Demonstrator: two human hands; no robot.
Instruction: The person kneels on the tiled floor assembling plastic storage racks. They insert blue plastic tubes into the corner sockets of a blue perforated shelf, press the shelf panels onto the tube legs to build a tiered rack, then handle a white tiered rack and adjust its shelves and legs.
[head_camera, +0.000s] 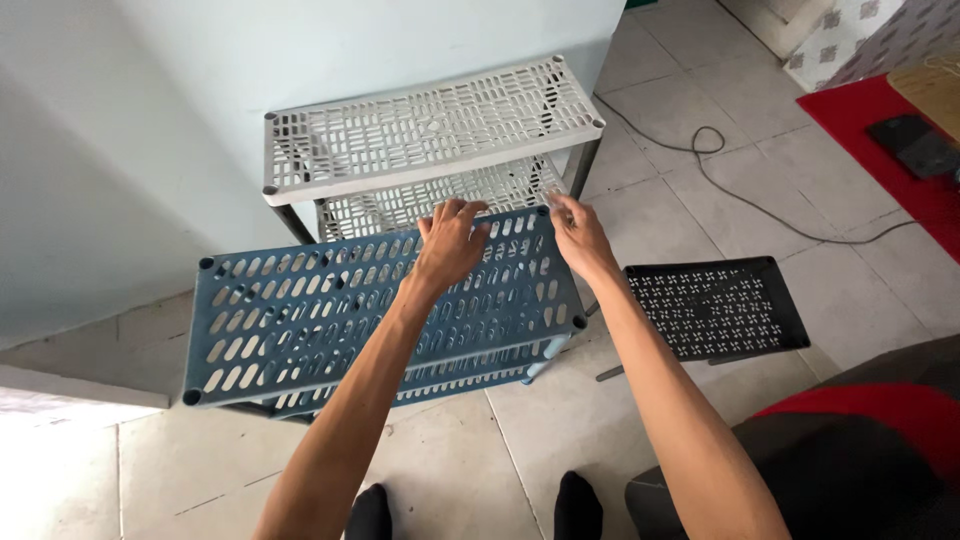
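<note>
Left hand (449, 243) lies flat, fingers spread, on blue shelf (375, 305); right hand (580, 235) seems to pinch its far corner, so it could tip against white rack (430, 130).

Pale tiled floor (640, 420) underfoot, plain light wall (150, 130) straight ahead, dark cable (740, 200) snaking over the tiles on the right, red mat (890, 150) up in the right corner, patterned tiles (850, 35) beyond it, soft daylight all over.
</note>
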